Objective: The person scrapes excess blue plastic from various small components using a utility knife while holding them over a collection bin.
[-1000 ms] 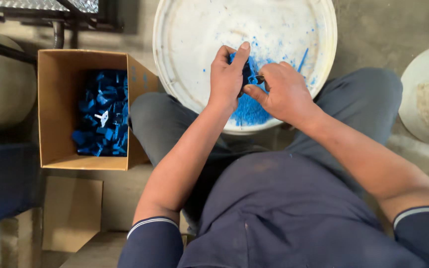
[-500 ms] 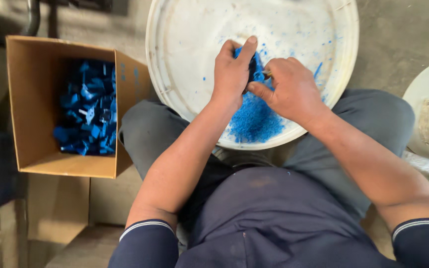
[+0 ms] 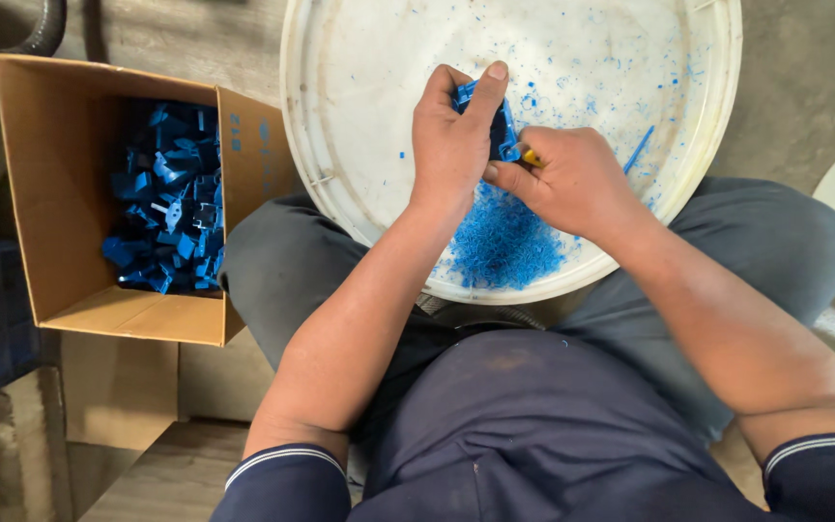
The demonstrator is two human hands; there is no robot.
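Trimming looks to be the step in hand, judging from the head view: at upper centre of the frame the left hand [image 3: 451, 145] is closed around a small blue plastic part [image 3: 500, 130], thumb up along its side, holding it over a wide white basin [image 3: 340, 145]. Right hand [image 3: 567, 179], just right of it and touching the part, is curled shut around a tool with a yellow tip [image 3: 531, 157]; what kind of tool cannot be told. Below both hands a heap of blue shavings [image 3: 504, 242] lies on the basin's near edge, above the person's lap. At the left of the frame an open cardboard box [image 3: 21, 193] holds more blue parts [image 3: 166, 217]. A next stroke would call for a firm left-hand hold with the thumb kept clear of the tool.
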